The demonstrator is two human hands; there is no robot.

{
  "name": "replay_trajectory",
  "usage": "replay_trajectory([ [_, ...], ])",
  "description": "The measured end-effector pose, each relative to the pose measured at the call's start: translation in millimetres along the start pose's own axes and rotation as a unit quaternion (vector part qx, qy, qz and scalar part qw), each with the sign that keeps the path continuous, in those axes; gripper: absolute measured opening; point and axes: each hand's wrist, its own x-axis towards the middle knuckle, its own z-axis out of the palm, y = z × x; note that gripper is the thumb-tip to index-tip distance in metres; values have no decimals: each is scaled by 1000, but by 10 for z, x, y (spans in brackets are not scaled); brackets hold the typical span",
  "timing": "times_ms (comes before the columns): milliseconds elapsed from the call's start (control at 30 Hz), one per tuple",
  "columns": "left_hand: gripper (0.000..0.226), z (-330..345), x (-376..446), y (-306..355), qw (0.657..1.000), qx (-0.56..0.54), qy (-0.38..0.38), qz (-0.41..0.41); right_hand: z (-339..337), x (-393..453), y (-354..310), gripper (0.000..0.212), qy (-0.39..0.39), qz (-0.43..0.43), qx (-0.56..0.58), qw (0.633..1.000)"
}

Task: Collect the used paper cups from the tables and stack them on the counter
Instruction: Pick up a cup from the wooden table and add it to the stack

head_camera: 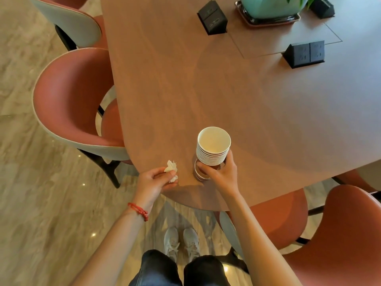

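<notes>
A tall stack of several nested paper cups, white inside with brown-ringed walls, stands near the front end of the brown wooden table. My right hand grips the lower part of the stack, fingers curled round it. The stack's base is partly hidden by that hand. To the left, my left hand pinches a crumpled white tissue just over the table's edge. A red cord bracelet is on the left wrist.
Red-and-grey chairs stand along the table's left side, and more chairs sit at the lower right. Black socket boxes and a teal plant pot on a tray occupy the far table. My shoes stand on the marbled floor.
</notes>
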Motion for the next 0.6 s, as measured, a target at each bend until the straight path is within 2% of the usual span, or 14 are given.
replay_trajectory([
  [600, 5, -12, 57, -166, 1000, -26, 10, -11, 52, -44, 399, 79, -24, 30, -22, 999],
])
